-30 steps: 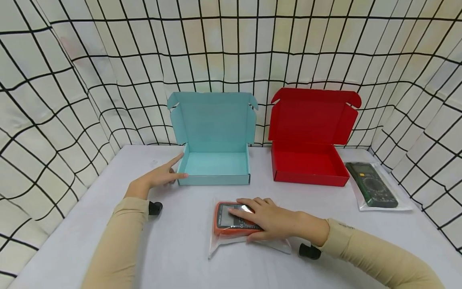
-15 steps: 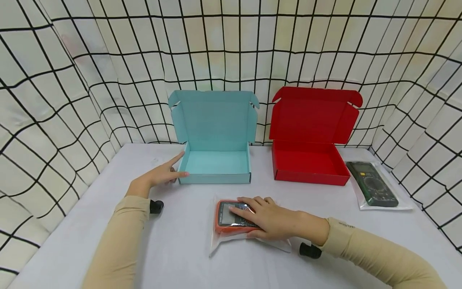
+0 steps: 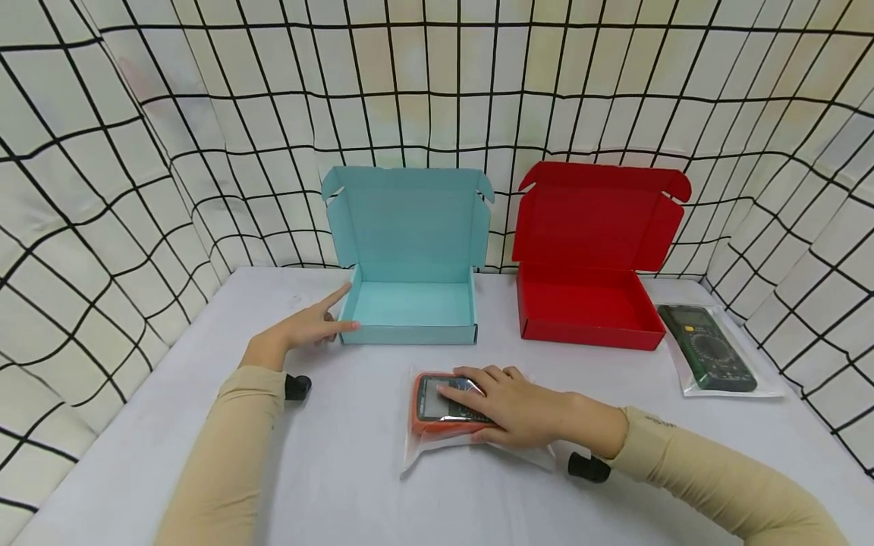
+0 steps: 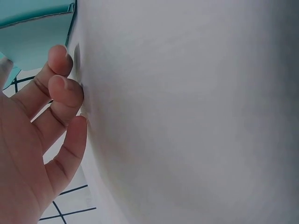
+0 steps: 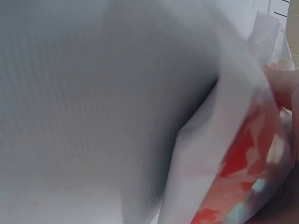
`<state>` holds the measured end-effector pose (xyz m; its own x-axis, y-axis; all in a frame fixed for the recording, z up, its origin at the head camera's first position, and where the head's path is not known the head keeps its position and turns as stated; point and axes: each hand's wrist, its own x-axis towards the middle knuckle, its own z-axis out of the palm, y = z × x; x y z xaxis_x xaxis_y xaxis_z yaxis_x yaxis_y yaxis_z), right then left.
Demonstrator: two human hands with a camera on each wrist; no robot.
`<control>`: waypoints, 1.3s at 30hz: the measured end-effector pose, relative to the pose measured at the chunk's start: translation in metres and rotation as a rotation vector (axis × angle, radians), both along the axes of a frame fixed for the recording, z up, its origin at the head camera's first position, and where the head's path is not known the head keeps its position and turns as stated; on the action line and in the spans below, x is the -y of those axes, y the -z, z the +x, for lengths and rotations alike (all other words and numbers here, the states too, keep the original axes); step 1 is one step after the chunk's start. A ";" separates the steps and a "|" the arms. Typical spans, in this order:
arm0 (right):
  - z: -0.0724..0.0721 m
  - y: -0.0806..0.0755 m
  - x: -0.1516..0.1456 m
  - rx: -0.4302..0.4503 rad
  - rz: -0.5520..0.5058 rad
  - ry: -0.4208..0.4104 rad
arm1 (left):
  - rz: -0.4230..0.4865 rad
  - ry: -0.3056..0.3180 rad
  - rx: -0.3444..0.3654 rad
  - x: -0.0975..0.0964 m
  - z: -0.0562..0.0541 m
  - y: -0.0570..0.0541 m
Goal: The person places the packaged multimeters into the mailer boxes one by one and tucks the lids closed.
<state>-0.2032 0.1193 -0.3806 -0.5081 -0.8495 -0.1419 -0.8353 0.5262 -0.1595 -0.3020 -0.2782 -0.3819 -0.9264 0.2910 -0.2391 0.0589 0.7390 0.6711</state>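
An orange multimeter (image 3: 432, 406) lies in a clear plastic bag on the table, its screen facing up. My right hand (image 3: 522, 409) spans it, index finger along the screen, thumb at the near side and other fingers toward the far edge. In the right wrist view the bag (image 5: 198, 149) fills the right side and only part of the hand shows. At the front left corner of an open light-blue box (image 3: 416, 334), my left hand (image 3: 300, 330) touches the side with extended index finger and thumb. Its other fingers (image 4: 65, 91) bend loosely near the tabletop.
An open red box (image 3: 590, 334) stands right of the blue one, lid raised. Farther right lies a dark green multimeter (image 3: 710, 349) in a clear bag. Behind the table hangs a white cloth (image 3: 416, 76) with a black grid. Both wrists carry black cameras.
The head view has shifted slightly, so the boxes sit a little higher and farther right. Both hands keep their places on the blue box and the orange multimeter.
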 end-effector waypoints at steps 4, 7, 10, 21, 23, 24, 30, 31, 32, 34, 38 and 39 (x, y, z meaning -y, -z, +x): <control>-0.002 -0.003 -0.002 -0.005 -0.002 0.000 | -0.004 -0.001 -0.007 0.000 0.000 -0.002; -0.003 -0.003 -0.003 -0.015 -0.002 -0.003 | -0.003 0.002 -0.006 -0.001 0.000 -0.002; -0.004 -0.003 -0.004 -0.031 -0.005 -0.016 | 0.001 0.005 -0.001 -0.003 0.001 -0.002; -0.010 -0.010 -0.006 -0.068 -0.027 -0.040 | 0.005 0.003 -0.021 0.002 0.005 0.001; -0.010 -0.013 -0.006 -0.042 -0.031 -0.035 | 0.009 -0.003 -0.017 0.005 0.006 0.004; -0.010 -0.015 -0.006 -0.028 -0.030 -0.030 | 0.009 -0.003 -0.016 0.005 0.007 0.005; -0.015 -0.022 -0.007 -0.007 -0.032 -0.011 | -0.008 0.000 -0.046 0.004 0.005 0.007; -0.016 -0.024 -0.008 -0.013 -0.042 -0.011 | -0.012 0.000 -0.056 0.003 0.004 0.006; -0.018 -0.026 -0.008 -0.017 -0.049 -0.009 | -0.016 0.000 -0.066 0.002 0.004 0.005; -0.021 -0.030 -0.008 -0.028 -0.065 -0.006 | -0.023 -0.001 -0.079 0.001 0.002 0.004; -0.026 -0.035 -0.007 -0.049 -0.097 -0.018 | -0.023 0.011 -0.076 0.000 0.001 0.001; -0.027 -0.037 -0.007 -0.052 -0.103 -0.021 | -0.021 0.013 -0.073 0.000 0.001 0.000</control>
<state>-0.2299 0.1259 -0.3440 -0.4948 -0.8686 -0.0269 -0.8544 0.4919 -0.1677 -0.3008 -0.2784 -0.3822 -0.9378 0.2985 -0.1773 0.1167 0.7519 0.6488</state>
